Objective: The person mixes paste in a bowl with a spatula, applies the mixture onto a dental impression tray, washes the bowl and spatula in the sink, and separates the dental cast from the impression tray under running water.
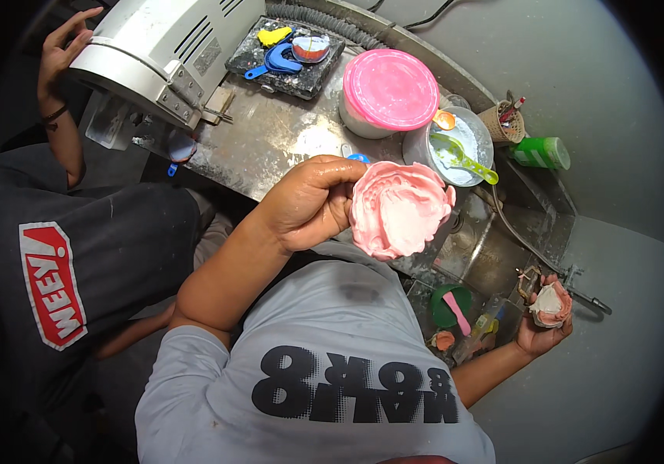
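My left hand (313, 203) is raised at the middle, thumb and fingers closed on the edge of a pink dental impression (403, 210). Its hollowed, wavy side faces up, and whatever backs it is hidden. Off to the right, beside the sink tap, my right hand (545, 338) grips a second dental impression (552, 305), pink with a whitish middle. A small blue piece (358, 158) shows just behind the first impression; I cannot tell whether it touches it.
A pink-lidded tub (391, 89) and a bowl of white powder (471, 139) with a green scoop (467, 160) stand on the metal counter (254, 147). Below the tap (583, 290) lies a green mixing bowl (448, 313). A person in a dark shirt (127, 224) touches a white machine (142, 46).
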`<state>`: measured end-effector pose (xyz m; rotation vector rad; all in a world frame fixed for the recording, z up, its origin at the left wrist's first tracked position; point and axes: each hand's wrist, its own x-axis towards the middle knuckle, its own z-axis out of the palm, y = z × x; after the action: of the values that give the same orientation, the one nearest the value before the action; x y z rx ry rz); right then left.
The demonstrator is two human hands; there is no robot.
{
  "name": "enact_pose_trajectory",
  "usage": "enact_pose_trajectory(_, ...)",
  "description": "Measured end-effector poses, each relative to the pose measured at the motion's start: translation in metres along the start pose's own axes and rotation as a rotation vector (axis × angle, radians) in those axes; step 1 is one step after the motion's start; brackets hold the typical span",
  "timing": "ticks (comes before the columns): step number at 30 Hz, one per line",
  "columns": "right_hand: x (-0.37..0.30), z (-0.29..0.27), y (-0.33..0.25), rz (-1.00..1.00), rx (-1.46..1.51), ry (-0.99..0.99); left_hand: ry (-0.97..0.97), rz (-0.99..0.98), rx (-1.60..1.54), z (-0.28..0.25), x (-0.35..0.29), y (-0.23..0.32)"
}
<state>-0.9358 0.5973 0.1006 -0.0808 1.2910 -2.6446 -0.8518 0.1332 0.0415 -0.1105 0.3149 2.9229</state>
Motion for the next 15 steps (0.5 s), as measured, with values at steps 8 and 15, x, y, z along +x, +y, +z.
enact_pose_trajectory(8, 0.001, 0.004, 0.000, 0.067, 0.048, -0.105, 0.008, -0.007, -0.015, 0.005, 0.001, 0.000)
enact_pose_trajectory(15, 0.000, 0.001, -0.001, 0.046, 0.023, -0.089, -0.029, -0.026, -0.014, 0.014, -0.003, 0.002)
